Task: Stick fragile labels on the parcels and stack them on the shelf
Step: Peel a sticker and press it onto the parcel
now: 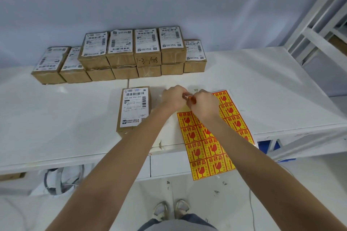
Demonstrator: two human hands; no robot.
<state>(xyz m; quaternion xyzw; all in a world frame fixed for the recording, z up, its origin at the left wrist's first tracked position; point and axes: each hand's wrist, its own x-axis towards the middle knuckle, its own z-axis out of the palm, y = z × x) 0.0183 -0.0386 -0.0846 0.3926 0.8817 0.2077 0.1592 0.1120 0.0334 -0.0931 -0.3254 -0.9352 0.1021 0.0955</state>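
A yellow sheet of red fragile labels point(212, 142) lies on the white table point(56, 110), its lower end hanging over the front edge. My left hand point(173, 98) and my right hand point(204, 102) meet over the sheet's top left corner, and both pinch a fragile label point(188, 97) between their fingertips. A single brown parcel point(134, 109) with a white shipping slip lies flat just left of my left hand.
Several brown parcels point(120, 54) stand stacked in two layers along the wall at the back of the table. A white metal shelf frame point(319, 30) stands at the right. Bags point(62, 180) lie under the table at the left.
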